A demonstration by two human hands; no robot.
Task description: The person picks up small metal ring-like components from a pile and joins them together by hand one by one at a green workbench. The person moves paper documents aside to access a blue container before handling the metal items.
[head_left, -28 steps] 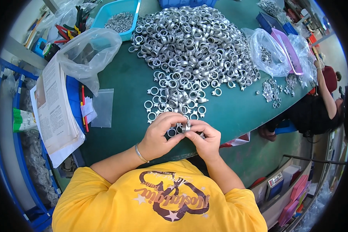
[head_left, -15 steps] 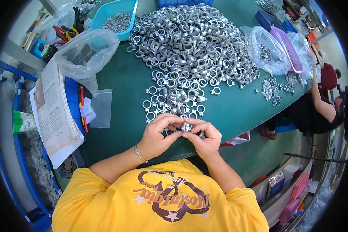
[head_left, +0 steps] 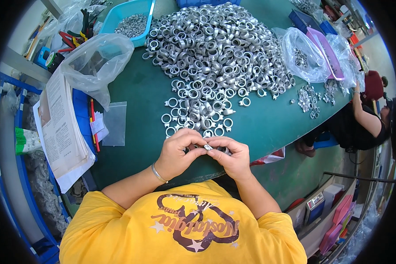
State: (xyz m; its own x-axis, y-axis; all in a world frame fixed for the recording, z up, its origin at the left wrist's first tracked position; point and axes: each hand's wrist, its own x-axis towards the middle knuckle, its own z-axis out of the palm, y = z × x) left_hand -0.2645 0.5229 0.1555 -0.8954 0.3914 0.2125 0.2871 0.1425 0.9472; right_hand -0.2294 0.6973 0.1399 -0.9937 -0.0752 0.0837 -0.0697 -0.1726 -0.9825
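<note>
At the near edge of the green table, my left hand (head_left: 179,154) and my right hand (head_left: 232,157) meet, fingertips closed on a small metal ring clamp (head_left: 208,147). Both thumbs and index fingers pinch it, and most of it is hidden behind them. More grey metal shows under the curled fingers of my right hand, too covered to make out. Just beyond my fingers lies a loose spread of ring clamps (head_left: 193,93), each a round band with a small lug. It runs back into a big heap of the same clamps (head_left: 224,48).
A turquoise basin (head_left: 126,8) of small metal parts stands far left, beside pliers (head_left: 70,39) and a clear plastic bag (head_left: 97,66). Papers (head_left: 59,127) lie left. At right are a bagged batch (head_left: 304,57), a purple tray (head_left: 325,48) and a seated person (head_left: 367,119).
The clamp between my fingertips has turned; its lug faced up before and now it lies tilted and more covered. My hands have shifted only slightly left.
</note>
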